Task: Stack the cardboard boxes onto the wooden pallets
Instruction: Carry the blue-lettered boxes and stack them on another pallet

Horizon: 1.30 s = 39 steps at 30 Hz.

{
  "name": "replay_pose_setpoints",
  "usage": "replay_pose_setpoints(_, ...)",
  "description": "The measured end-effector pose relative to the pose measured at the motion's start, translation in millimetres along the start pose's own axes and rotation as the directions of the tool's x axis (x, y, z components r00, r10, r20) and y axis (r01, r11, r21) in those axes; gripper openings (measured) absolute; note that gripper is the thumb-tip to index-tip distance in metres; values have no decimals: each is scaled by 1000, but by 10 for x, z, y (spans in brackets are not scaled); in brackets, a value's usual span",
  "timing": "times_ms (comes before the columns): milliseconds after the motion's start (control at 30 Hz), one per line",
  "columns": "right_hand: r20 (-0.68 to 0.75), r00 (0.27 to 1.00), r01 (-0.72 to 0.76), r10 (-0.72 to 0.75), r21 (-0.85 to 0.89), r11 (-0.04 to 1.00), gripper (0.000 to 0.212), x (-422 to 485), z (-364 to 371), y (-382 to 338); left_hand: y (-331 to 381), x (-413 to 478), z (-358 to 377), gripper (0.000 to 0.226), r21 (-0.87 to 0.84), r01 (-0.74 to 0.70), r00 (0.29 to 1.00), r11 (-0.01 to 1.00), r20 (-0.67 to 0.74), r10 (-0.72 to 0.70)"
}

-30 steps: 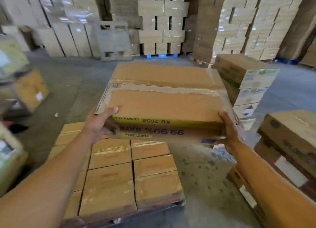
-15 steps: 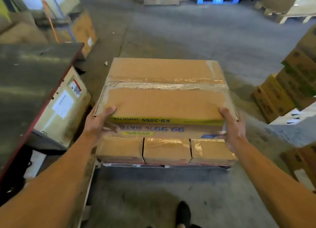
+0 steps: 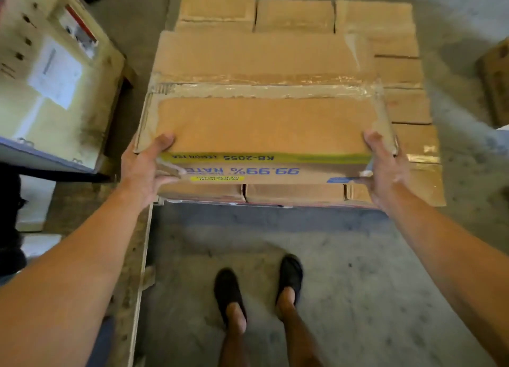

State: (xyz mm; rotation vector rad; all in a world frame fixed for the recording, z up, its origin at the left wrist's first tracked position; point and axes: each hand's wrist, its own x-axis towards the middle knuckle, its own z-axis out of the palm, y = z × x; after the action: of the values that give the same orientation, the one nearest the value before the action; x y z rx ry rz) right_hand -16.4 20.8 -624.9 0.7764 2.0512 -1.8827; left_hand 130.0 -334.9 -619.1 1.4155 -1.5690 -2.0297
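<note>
Placing step: my L hand (image 3: pixel 146 171) & R hand (image 3: pixel 385 165) clamp near corners of taped lemon tea carton (image 3: pixel 264 113) held just over bottom layer of boxes (image 3: pixel 294 15) on pallet (image 3: pixel 228 202); next, lower it flat & square w/ edges, prob.

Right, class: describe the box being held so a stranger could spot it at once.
Start at the low layer of plain cardboard boxes on the floor. Over it, the left hand and right hand grip one wide box by its near corners. Only it shows a yellow stripe and inverted blue print.
</note>
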Motion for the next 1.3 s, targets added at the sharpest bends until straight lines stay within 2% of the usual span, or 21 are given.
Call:
replay_pose_setpoints(100, -29, 1000, -6, 7, 34, 999, 54, 255, 117, 403, -345, 358, 37, 64, 33, 14, 1000, 999, 24, -15)
replay_pose_setpoints(167, -45, 998, -30, 33, 52, 998, 61, 380, 171, 644, -564, 519, 74, 37, 31, -2, 1000, 1000, 15, 2)
replay_pose_setpoints(233, -54, 997, -45, 49, 62, 997, 61, 488, 202, 845, -785, 670, 95, 27, 42, -15, 1000, 999, 22, 14)
replay_pose_setpoints(367, -57, 998, -31, 35, 77, 997, 61, 649, 173, 1113, -1105, 807, 138, 36, 20, -3, 999, 1000, 34, 3)
replay_pose_setpoints(467, -52, 999, -12, 15, 66, 998, 58, 737, 139, 1246, -1274, 849, 180, 30, 3, 20, 1000, 1000, 19, -20)
replay_pose_setpoints(633, -40, 999, 9, -7, 50, 999, 54, 855, 99, 1403, -1413, 901, 215, 37, 18, 14, 1000, 1000, 27, -15)
replay_pose_setpoints(833, -67, 998, 18, -12, 86, 996, 36, 980, 44, 1465, -1472, 962, 378, 26, 5, 28, 999, 1000, 33, -28)
replay_pose_setpoints(867, -74, 997, 12, -5, 86, 996, 38, 998, 26, 1479, -1482, 960, 384, 30, 12, 32, 999, 999, 37, -32)
replay_pose_setpoints(967, -73, 997, 2, 3, 74, 997, 66, 1050, -37, 1557, -1535, 958, 382, 77, 28, 50, 996, 998, 67, -52)
replay_pose_setpoints(1000, -80, 997, -1, 7, 75, 997, 70, 1053, -54, 1585, -1569, 966, 368, 85, 26, 51, 996, 998, 69, -53)
replay_pose_setpoints(1033, -86, 996, -7, 13, 75, 997, 70, 1055, -68, 1618, -1611, 980, 354, 82, 24, 54, 996, 998, 69, -55)
replay_pose_setpoints(1133, -84, 996, -10, 15, 60, 998, 63, 1065, -103, 1722, -1716, 941, 379, 40, 40, 50, 998, 998, 39, -51)
replay_pose_setpoints(1167, -85, 996, -11, 15, 55, 998, 63, 1067, -111, 1746, -1749, 942, 384, 33, 43, 50, 998, 998, 24, -51)
replay_pose_setpoints(1300, -91, 996, -17, 20, 35, 999, 69, 1089, -124, 1776, -1758, 946, 403, 35, 46, 59, 998, 997, 8, -59)
